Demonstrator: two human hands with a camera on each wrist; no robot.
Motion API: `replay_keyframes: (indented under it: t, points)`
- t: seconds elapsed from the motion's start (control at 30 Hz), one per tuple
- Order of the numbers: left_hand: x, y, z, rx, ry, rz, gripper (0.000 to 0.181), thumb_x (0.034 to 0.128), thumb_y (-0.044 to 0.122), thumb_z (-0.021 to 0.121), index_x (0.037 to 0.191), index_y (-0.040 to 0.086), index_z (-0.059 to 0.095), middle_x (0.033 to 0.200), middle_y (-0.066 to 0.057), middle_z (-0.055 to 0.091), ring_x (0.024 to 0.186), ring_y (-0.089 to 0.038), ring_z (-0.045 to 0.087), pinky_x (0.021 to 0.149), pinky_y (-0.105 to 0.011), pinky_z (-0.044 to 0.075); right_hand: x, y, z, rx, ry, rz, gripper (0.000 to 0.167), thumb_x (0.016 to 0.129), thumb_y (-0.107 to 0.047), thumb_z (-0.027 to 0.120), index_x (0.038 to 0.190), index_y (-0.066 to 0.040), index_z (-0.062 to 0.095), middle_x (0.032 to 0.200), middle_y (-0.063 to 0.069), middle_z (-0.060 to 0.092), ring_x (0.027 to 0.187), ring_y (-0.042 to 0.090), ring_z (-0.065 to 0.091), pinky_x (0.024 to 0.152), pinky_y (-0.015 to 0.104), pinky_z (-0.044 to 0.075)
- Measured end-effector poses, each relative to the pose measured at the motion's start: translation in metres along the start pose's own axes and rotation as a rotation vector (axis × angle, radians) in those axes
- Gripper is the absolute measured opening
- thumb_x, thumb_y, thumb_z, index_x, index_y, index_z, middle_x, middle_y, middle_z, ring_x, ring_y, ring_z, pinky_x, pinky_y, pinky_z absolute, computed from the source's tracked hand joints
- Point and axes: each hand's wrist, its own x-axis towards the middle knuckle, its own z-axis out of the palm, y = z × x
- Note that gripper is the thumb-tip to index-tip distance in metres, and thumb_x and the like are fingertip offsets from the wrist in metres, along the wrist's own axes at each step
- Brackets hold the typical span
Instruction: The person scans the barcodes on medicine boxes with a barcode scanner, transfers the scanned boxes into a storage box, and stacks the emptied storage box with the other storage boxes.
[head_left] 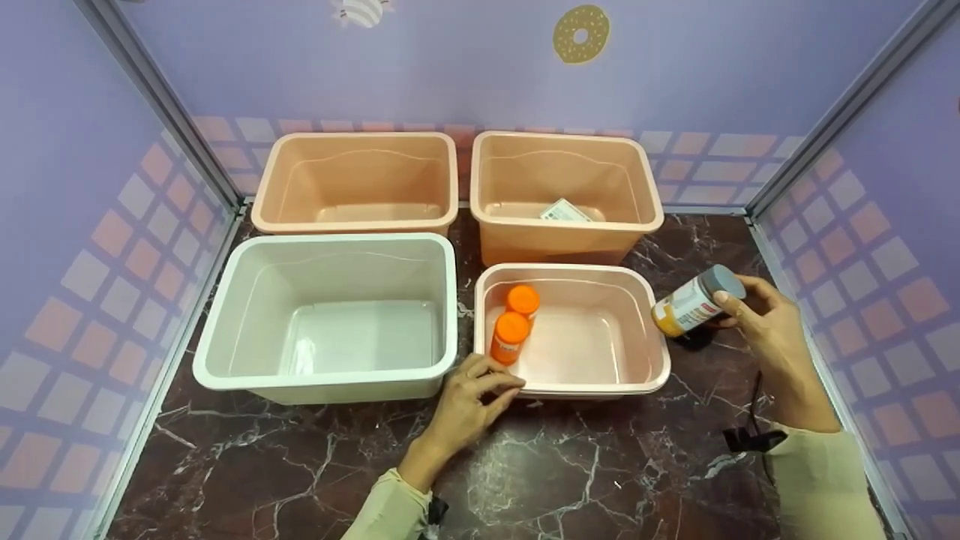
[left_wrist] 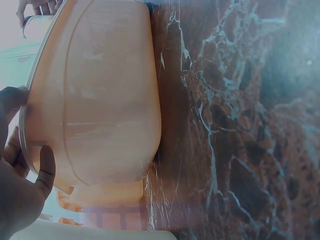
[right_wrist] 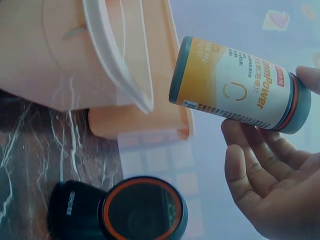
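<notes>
My right hand (head_left: 776,330) grips a supplement bottle (head_left: 688,304) by its grey lid end, tilted in the air just right of the small pale pink bin (head_left: 577,388). Its white and yellow label (right_wrist: 240,87) shows in the right wrist view. My left hand (head_left: 469,397) holds that bin's rim at the near left corner, with the thumb on the outside wall (left_wrist: 100,100) in the left wrist view. Inside the bin, two orange bottles, one nearer (head_left: 510,339) and one behind it (head_left: 523,298), stand against the left wall.
A black container with an orange ring (right_wrist: 142,212) stands below the held bottle. Left of the pink bin is a larger white bin (head_left: 326,379). Two peach bins, left (head_left: 352,225) and right (head_left: 559,236), stand behind; the right one contains a small white box (head_left: 564,211).
</notes>
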Motion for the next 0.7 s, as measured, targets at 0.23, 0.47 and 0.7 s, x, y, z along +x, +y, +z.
replay_keyframes:
  t: [0.23, 0.47, 0.7]
  points:
    - [0.001, -0.001, 0.000, 0.003, 0.004, 0.014, 0.011, 0.0843, 0.018, 0.080, 0.096, 0.020, 0.079, 0.092, 0.005, 0.068, 0.094, -0.014, 0.058, 0.085, -0.027, 0.048, -0.001, 0.007, -0.009, -0.074, 0.077, 0.035, 0.022, 0.093, -0.022, 0.070, 0.114, -0.021, 0.062, 0.089, -0.015, 0.068, 0.070, 0.003, 0.064, 0.056, 0.016, 0.049]
    - [0.001, -0.001, 0.000, 0.004, 0.001, 0.015, 0.012, 0.0844, 0.018, 0.080, 0.096, 0.020, 0.079, 0.092, 0.004, 0.068, 0.094, -0.014, 0.058, 0.085, -0.027, 0.048, -0.002, 0.015, -0.011, 0.017, 0.126, 0.055, 0.021, 0.092, -0.018, 0.071, 0.112, -0.017, 0.063, 0.089, -0.014, 0.069, 0.075, 0.003, 0.064, 0.064, 0.014, 0.053]
    - [0.000, -0.002, 0.001, 0.000, 0.004, 0.016, 0.013, 0.0829, 0.017, 0.081, 0.096, 0.020, 0.079, 0.093, 0.003, 0.068, 0.096, -0.015, 0.058, 0.086, -0.029, 0.048, -0.002, 0.026, -0.014, -0.075, 0.162, 0.064, 0.020, 0.093, -0.020, 0.070, 0.111, -0.021, 0.063, 0.088, -0.017, 0.068, 0.075, 0.000, 0.064, 0.063, 0.014, 0.053]
